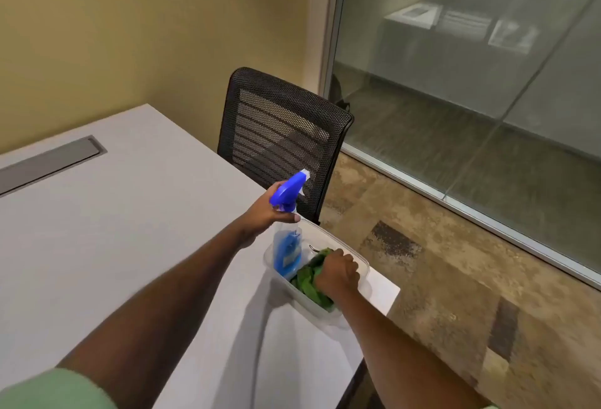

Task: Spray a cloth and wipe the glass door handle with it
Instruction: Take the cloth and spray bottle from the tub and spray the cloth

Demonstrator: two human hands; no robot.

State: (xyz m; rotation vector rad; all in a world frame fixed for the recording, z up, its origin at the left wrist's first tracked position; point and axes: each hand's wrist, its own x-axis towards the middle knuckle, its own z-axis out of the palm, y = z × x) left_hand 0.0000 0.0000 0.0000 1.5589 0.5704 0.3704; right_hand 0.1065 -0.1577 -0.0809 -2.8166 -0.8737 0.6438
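While the green cloth [310,280] lies bunched in the clear plastic tub [364,267] at the near right corner of the worktop [113,229], the right hand [336,273] sits on top of it with fingers [344,260] curled down and closed on the fabric. Just left of it in the same tub stands the spray bottle [287,251], blue liquid showing through its body, and the left hand [268,210] wraps its neck below the blue trigger head [291,190], fingers pressed around it.

The tub sits right at the worktop's edge, with part of it seeming to overhang the corner. If both hands pull up together, a snagged cloth or the bottle catching the wall could probably drag the light tub off onto the patterned floor [439,278]. The nozzle points away toward the mesh chair [279,135]; a squeeze on the trigger during the lift would likely spray the chair or worktop instead of the cloth.

The door handle itself is nowhere in view; only a frosted glass wall [471,67] shows at far right. A small dark item [313,248] lies in the tub behind the cloth, too small to identify. The bottle's label is blurred, and the right hand's fingertips are buried in the cloth. The tub's near wall is hidden by the right forearm.
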